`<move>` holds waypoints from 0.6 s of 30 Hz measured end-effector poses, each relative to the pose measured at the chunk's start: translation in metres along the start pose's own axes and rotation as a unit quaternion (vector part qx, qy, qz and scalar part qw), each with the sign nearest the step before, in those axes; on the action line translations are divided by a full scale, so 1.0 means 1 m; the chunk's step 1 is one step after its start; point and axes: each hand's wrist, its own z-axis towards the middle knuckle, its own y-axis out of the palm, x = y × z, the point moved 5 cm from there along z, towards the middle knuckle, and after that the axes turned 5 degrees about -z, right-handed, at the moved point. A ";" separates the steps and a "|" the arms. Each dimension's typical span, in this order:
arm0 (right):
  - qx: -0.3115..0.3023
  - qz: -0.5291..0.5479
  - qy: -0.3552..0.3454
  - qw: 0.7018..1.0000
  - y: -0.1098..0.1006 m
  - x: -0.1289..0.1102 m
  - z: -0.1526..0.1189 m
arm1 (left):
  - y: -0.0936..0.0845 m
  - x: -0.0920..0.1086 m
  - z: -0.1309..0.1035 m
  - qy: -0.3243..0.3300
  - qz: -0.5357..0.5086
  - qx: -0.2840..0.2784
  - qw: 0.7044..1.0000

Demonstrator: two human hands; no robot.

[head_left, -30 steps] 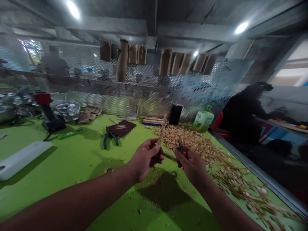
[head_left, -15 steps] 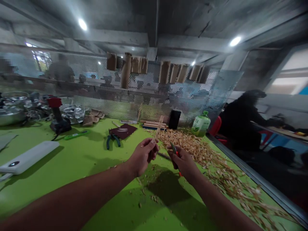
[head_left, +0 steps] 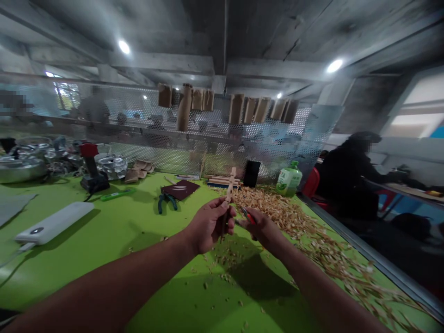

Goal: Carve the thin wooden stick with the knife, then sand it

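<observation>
My left hand is closed around a slim, pale wooden stick with notches cut along it. The stick stands nearly upright, its upper end above my fingers and a thin lower part showing below them. Close by on the right, my right hand grips a knife with a red and dark handle. Its blade is mostly hidden by my fingers, and I cannot tell whether it touches the stick. Small wood chips lie on the green tabletop beneath both hands.
Curled wood shavings cover the right side. Behind them stand a green-labelled bottle and a black phone. Pliers, brown sandpaper, a white power bank and a cordless drill lie leftward. A person sits at right.
The knife has turned in my right hand, so its red part now faces up. The stick is more fully in view above my left hand. The whole view has shifted slightly.
</observation>
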 end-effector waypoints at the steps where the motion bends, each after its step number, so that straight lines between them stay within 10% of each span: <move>1: 0.000 -0.023 -0.009 1.000 -0.001 0.000 0.000 | 0.002 0.001 -0.001 -0.004 -0.006 -0.001 1.000; 18: 0.051 -0.180 -0.041 0.982 -0.012 0.017 0.012 | -0.057 0.094 0.033 0.111 0.067 0.045 0.991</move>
